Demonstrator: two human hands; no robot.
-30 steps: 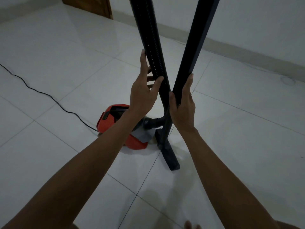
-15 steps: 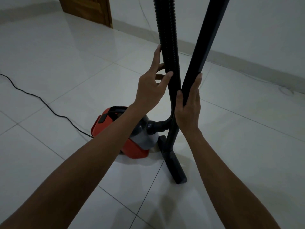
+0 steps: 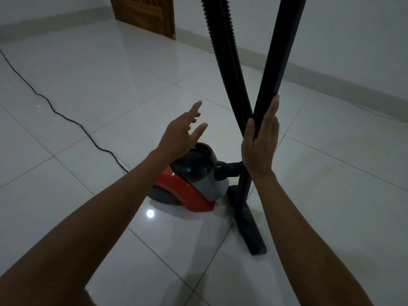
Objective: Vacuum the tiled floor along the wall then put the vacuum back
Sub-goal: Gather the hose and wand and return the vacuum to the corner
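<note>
A red and grey canister vacuum sits on the white tiled floor in the middle of the view. Its black ribbed hose rises from the front of the body past the top edge. The smooth black wand stands nearly upright beside the hose, with its floor nozzle flat on the tiles. My right hand grips the wand low down, where wand and hose cross. My left hand hovers open above the vacuum body, fingers spread, touching nothing.
A black power cord snakes across the tiles from the far left to the vacuum's rear. A wooden door stands at the back. A white wall with a grey skirting runs along the right.
My left hand has let go of the ribbed hose and dropped down and to the left, open over the vacuum. My right hand keeps its grip on the wand.
</note>
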